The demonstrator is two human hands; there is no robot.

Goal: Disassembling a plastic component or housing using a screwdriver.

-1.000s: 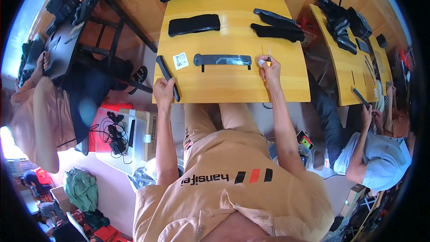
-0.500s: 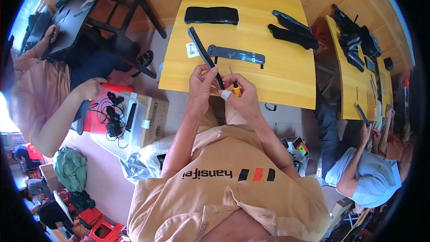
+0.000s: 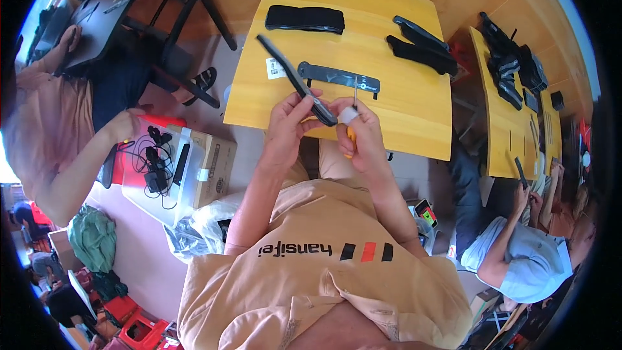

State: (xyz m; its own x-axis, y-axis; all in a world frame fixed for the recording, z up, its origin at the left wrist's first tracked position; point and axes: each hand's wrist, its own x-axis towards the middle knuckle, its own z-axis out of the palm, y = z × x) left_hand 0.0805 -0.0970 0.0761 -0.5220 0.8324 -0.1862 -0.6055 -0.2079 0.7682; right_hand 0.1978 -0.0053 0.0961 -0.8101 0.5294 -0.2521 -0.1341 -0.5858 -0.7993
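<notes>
My left hand (image 3: 287, 120) is closed around a long, narrow black strip-shaped part (image 3: 291, 72), which tilts up and to the left over the table's front edge. In my right hand (image 3: 363, 131) is a screwdriver with a yellow-orange handle (image 3: 350, 141), its thin metal shaft pointing away from me. A white wrapping (image 3: 348, 115) covers one right finger, close to the near end of the black part. Just beyond my hands lies a flat dark grey bar (image 3: 340, 76) with small black tabs, beside a white printed label (image 3: 275, 68).
On the yellow table (image 3: 402, 123) lie a folded black strap-like pad (image 3: 304, 19) and two black curved pieces (image 3: 421, 48). A clear bin with black cables (image 3: 155, 168) stands at left beside a cardboard box (image 3: 217, 172). People sit working on both sides.
The black part has turned so its near end shows more, and its far end has swung left. My right hand has shifted right, with the screwdriver now more upright.
</notes>
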